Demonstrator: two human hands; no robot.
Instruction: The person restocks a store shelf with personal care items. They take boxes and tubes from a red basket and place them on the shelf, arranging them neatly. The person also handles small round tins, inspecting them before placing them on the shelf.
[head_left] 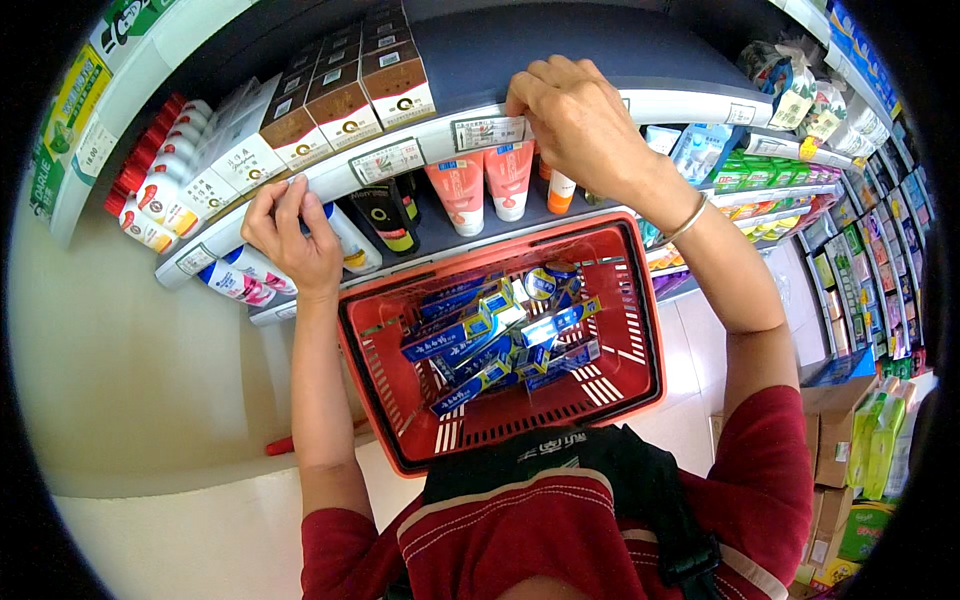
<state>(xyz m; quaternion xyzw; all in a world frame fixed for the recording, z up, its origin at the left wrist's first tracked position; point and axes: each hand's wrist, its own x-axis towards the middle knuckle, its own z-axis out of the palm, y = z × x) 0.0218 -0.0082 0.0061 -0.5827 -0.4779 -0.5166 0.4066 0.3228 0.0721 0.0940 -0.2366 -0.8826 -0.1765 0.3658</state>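
My right hand (582, 125) is closed over the white price rail (440, 146) along the shelf's front edge, beside a price tag holder (488, 132); its fingertips are partly hidden. Farther left, my left hand (292, 238) rests its bent, slightly parted fingers against the same rail and holds nothing I can see. Below the rail stand two pink tubes (458, 195), a black bottle (383, 218) and a white tube with an orange cap (560, 190). Between my forearms, a red shopping basket (372, 400) contains several blue-and-yellow boxes (445, 340), apparently toothpaste.
Brown cartons (345, 90) and white bottles with red caps (165, 180) line the upper shelf at left. White-and-green packs (795, 95) sit at right. Lower right, cardboard boxes (832, 440) and yellow-green bottles (880, 440) stand near the pale tiled floor (690, 350).
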